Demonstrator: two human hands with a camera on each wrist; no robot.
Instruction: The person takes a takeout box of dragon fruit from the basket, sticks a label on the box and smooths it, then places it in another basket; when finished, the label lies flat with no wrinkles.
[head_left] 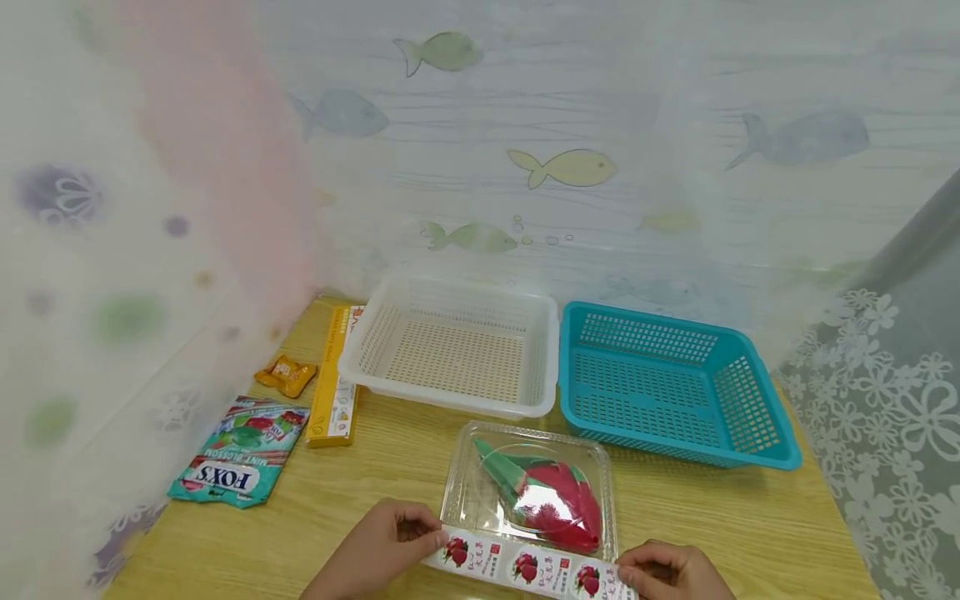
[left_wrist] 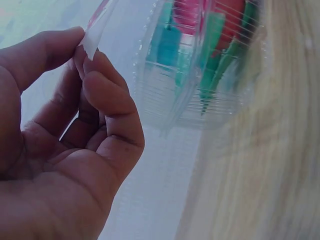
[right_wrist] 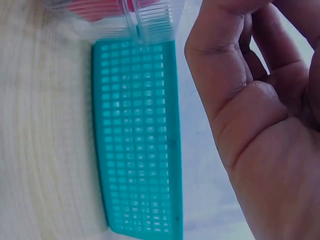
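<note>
A strip of white stickers (head_left: 534, 570), printed with red dragon fruit pictures, stretches between both hands along the near edge of a clear plastic box (head_left: 459, 493). The left hand (head_left: 375, 550) pinches its left end between thumb and fingertips. In the left wrist view the same hand (left_wrist: 75, 125) holds the strip's white tip (left_wrist: 95, 37). At the other end, the right hand (head_left: 678, 571) pinches the strip; its fingertips are cut off in the right wrist view. Inside the closed box lies a red and green dragon fruit (head_left: 558, 500).
Behind the box stand a white basket (head_left: 450, 398) and a teal basket (head_left: 678, 446). Off to the left lie a green Fox's candy bag (head_left: 240, 454), a small orange packet (head_left: 285, 375) and a long yellow box (head_left: 330, 400). Patterned curtains (head_left: 480, 192) surround the wooden table (head_left: 390, 467).
</note>
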